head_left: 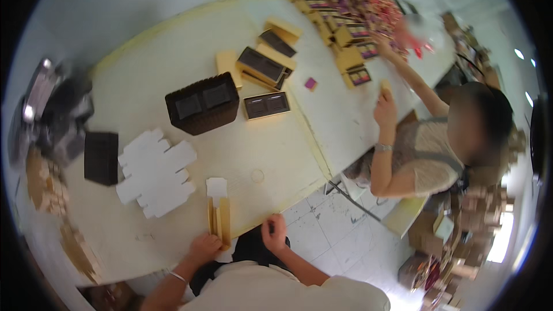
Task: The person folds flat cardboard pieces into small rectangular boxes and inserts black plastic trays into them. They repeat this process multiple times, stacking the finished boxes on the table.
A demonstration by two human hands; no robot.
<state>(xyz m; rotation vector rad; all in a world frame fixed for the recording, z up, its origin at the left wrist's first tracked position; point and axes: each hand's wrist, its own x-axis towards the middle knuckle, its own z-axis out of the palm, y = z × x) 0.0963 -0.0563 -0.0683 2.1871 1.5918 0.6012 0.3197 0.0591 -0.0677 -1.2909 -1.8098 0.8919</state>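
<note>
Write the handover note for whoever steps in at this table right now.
Left hand grips the partly folded gold-and-white cardboard box at the near table edge.
Right hand is closed at the edge, apart from it; I cannot tell whether it holds anything.
Stack of flat white die-cut blanks lies just left.
Done: gold boxes with dark trays mid-table.
Left: this box unfinished, blanks unfolded.

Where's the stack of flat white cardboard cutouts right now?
In the head view, the white cutouts lie on the table's left part, between a dark flat box and the gold box at the left hand.
</note>
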